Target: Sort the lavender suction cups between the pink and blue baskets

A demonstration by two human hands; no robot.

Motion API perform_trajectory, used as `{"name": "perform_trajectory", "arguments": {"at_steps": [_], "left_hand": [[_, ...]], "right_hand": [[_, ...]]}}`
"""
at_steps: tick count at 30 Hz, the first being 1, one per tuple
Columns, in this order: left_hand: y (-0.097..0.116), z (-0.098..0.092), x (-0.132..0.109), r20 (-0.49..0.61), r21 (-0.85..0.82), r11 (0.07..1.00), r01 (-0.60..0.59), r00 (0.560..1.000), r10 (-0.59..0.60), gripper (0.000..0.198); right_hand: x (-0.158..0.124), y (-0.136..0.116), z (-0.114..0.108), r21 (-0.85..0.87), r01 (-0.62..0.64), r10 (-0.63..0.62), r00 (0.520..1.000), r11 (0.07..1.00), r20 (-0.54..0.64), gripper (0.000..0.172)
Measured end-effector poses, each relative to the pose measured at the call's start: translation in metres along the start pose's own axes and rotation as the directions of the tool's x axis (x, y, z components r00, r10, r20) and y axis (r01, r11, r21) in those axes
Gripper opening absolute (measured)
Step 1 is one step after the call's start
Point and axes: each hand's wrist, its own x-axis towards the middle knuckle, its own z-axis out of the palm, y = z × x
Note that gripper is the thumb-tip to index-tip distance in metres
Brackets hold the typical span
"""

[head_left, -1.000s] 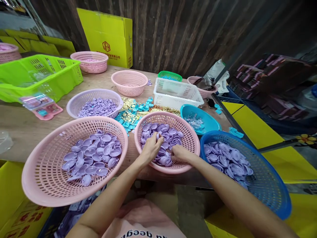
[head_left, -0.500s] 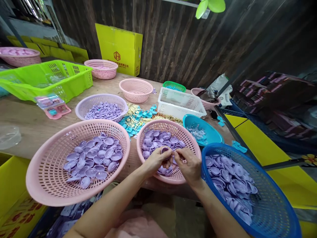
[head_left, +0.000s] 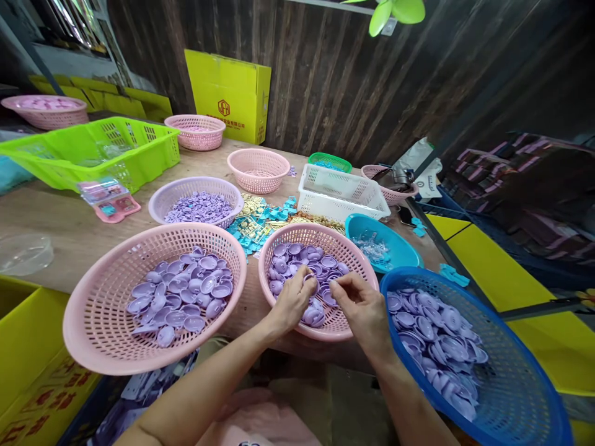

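My left hand (head_left: 294, 298) is closed around a small purple oval plastic shell (head_left: 311, 285), held over the middle pink basket (head_left: 357, 263). Just to its right, my right hand (head_left: 360, 303) has thumb and forefinger pinched together over the same basket; whatever they hold, if anything, is too small to make out. Beneath both hands lie loose purple shells (head_left: 297, 253), some shaped like little domes. A larger pink basket (head_left: 93, 322) with purple shells (head_left: 179, 291) stands on the left. Close to my right forearm, a blue basket (head_left: 520, 365) holds many more shells (head_left: 432, 341).
Behind the baskets are a lilac basket (head_left: 158, 201) of tiny purple parts, a pile of turquoise and cream pieces (head_left: 260, 223), a white basket (head_left: 344, 201) and a turquoise bowl (head_left: 409, 248). A lime-green crate (head_left: 153, 152) stands back left. Yellow cartons (head_left: 41, 371) flank the table.
My hands have drawn slightly apart, the right one moving a little right and away from the shell in my left. The view has shifted slightly.
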Motion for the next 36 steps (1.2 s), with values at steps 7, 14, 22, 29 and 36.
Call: {"name": "perform_trajectory", "arguments": {"at_steps": [7, 14, 22, 29, 36], "left_hand": [[0.002, 0.004, -0.003, -0.019, 0.059, 0.994, -0.094, 0.995, 0.095, 0.018], [0.005, 0.005, -0.006, -0.017, 0.121, 0.986, -0.115, 0.993, 0.118, 0.015], [0.006, 0.005, -0.010, -0.040, 0.390, 0.911, -0.135, 0.986, 0.164, 0.018], [0.004, -0.001, -0.014, -0.001, 0.677, 0.714, -0.181, 0.969, 0.247, 0.018], [0.008, -0.001, -0.017, 0.057, 0.785, 0.592, -0.184, 0.972, 0.226, 0.020]], "right_hand": [[-0.003, -0.003, 0.017, 0.013, 0.056, -0.054, 0.996, 0.998, -0.077, 0.019], [-0.003, -0.004, 0.018, -0.012, 0.054, -0.055, 0.997, 0.998, -0.050, 0.019], [-0.003, -0.011, 0.017, -0.043, 0.046, -0.048, 0.998, 0.998, -0.043, 0.021], [-0.002, -0.013, 0.018, 0.041, 0.024, -0.026, 0.998, 0.999, 0.049, 0.022], [-0.003, -0.017, 0.018, 0.140, -0.071, 0.054, 0.991, 0.988, 0.126, 0.024]]}}
